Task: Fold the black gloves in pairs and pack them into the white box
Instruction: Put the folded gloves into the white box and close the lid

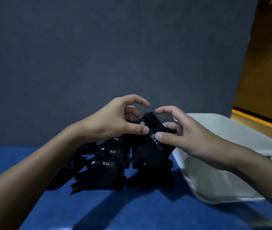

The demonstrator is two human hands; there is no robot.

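Left hand [115, 120], right hand [186, 135]: each grip pinches black glove [155, 151] above glove pile [102, 165]; white box [211, 183] alongside, contents unclear.

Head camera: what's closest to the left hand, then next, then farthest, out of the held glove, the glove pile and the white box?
1. The held glove, pinched by the left hand itself.
2. The glove pile, just below it on the blue table.
3. The white box, off to the right.

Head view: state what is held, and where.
Left hand and right hand both pinch a black glove near its top, thumbs by the printed strap.
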